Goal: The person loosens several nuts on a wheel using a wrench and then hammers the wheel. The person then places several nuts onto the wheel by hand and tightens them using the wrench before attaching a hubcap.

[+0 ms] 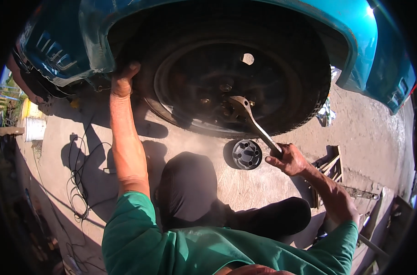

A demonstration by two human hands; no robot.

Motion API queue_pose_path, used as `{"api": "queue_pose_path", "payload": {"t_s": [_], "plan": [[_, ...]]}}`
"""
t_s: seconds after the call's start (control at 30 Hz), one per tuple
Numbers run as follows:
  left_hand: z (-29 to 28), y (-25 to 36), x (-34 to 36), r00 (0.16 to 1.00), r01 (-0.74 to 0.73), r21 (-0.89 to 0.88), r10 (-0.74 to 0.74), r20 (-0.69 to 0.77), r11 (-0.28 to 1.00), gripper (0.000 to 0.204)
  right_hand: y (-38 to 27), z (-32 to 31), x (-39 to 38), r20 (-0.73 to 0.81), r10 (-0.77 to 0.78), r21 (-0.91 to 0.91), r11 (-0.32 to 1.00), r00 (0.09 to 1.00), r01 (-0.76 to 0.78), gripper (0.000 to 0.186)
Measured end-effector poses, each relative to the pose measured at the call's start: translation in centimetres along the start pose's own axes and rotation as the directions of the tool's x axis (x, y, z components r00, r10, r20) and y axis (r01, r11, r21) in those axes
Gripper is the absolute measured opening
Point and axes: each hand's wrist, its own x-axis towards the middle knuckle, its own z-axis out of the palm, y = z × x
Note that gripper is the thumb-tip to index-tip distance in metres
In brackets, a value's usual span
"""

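A dark wheel [281,114] with a black rim sits under a teal fender [355,41]. My left hand [124,80] is at the tire's left edge, its thumb showing and its other fingers hidden in shadow; it appears to grip the tire. My right hand [288,160] is closed round the handle of a metal wrench [258,128]. The wrench slants up to the left, its head near the bolts at the wheel's centre; whether it sits on one is hard to see. Below the tire lies a round grey cap [247,154] with several dark round spots.
A black cable [78,183] lies in loops on the concrete floor [350,123] at left. Beyond it stands a white bucket [34,129]. To the right are wooden frame pieces [331,167] and a metal bar [362,192]. My bent knee [188,178] is close below the wheel.
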Motion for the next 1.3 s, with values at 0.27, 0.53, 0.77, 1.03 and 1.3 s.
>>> {"api": "queue_pose_path", "payload": {"t_s": [0.27,0.53,0.77,1.03,1.3], "plan": [[0.9,2.4,0.9,0.994,0.095,-0.240,-0.107,-0.037,0.966,0.038,-0.1,0.0,-0.3,-0.017,0.017,-0.004,1.000,1.000,-0.017,0.043],[1.5,1.6,-1.6,0.928,0.317,-0.467,-0.372,-0.028,0.826,0.052,-3.0,-2.0,-1.1,0.021,0.289,0.022,0.957,0.957,-0.289,0.030],[4.5,4.6,-2.6,0.965,0.158,-0.554,-0.247,-0.090,0.817,0.073,-4.8,-4.0,-1.3,-0.020,0.343,-0.127,0.931,0.939,-0.342,0.030],[3.7,3.2,-2.7,0.956,0.235,-0.482,-0.290,-0.041,0.844,0.081,-4.4,-2.8,-2.1,-0.148,0.319,-0.171,0.924,0.936,-0.342,0.036],[8.0,8.1,-9.9,0.838,0.382,-0.496,-0.519,-0.169,0.780,0.106,-3.7,-2.0,-2.5,-0.158,0.374,-0.098,0.915,0.914,-0.391,0.044]]}}
